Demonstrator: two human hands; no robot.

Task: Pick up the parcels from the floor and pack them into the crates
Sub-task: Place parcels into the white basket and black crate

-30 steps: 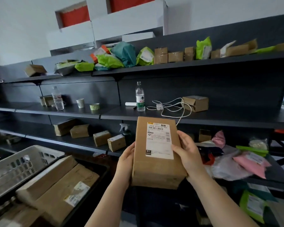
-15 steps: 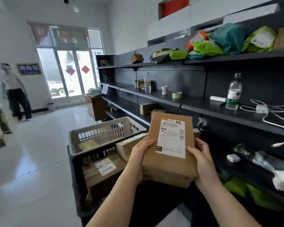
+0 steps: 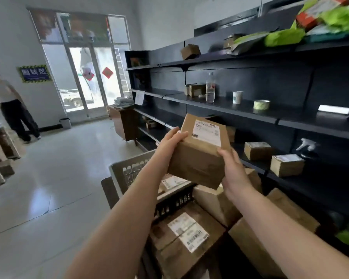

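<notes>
While the fingers of the left hand and the right hand clasp opposite sides of a labelled cardboard parcel, it is held above a grey crate and a black crate of boxes beside dark shelves.

My left hand and right hand are both bare, with no gloves on them. I see no rings on the fingers that show and no watch or band at either wrist. Both forearms run uncovered from the wrists down to the bottom edge of the view, so no sleeve or cuff of whatever I wear reaches into sight.
</notes>
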